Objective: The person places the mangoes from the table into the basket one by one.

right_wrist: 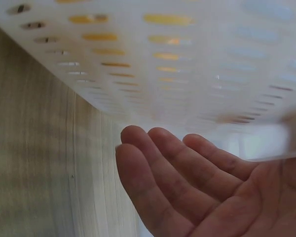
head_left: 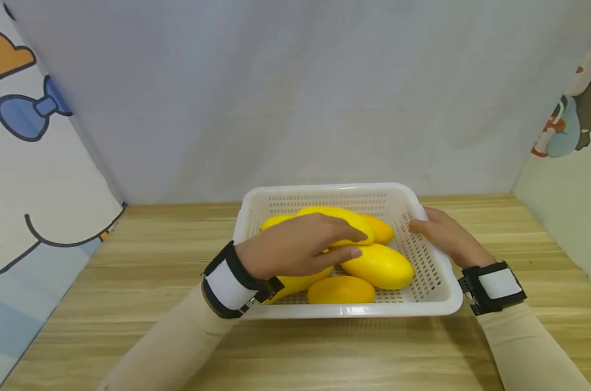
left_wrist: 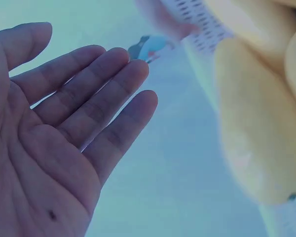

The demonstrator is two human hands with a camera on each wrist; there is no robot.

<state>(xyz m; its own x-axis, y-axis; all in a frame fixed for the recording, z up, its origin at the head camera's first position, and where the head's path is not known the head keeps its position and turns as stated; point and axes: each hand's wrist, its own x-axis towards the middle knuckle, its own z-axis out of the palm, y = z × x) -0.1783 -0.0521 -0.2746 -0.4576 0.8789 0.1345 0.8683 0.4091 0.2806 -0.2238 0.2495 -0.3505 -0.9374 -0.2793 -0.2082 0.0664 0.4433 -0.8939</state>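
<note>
A white perforated plastic basket [head_left: 354, 310] holds several smooth yellow mangoes [head_left: 380, 266], one of them a deeper orange-yellow mango [head_left: 341, 289] by the front wall. Over the pile is my left hand [head_left: 300, 247], palm down with its fingers straight; it covers part of the fruit in the head view. Its palm [left_wrist: 44, 163] faces the left wrist camera, bare, with a mango [left_wrist: 261, 133] off to the right. My right hand [head_left: 449, 236] grips the basket's right rim, thumb on the inside. Its fingers [right_wrist: 180, 170] lie along the outer side, under the perforated wall [right_wrist: 153, 59].
The basket is on a wood-grain tabletop [head_left: 178, 260], near the pale back curtain [head_left: 300, 108]. Cartoon-printed panels stand at the left [head_left: 36, 179] and right [head_left: 569, 179] sides. Both wrists wear black-and-white straps.
</note>
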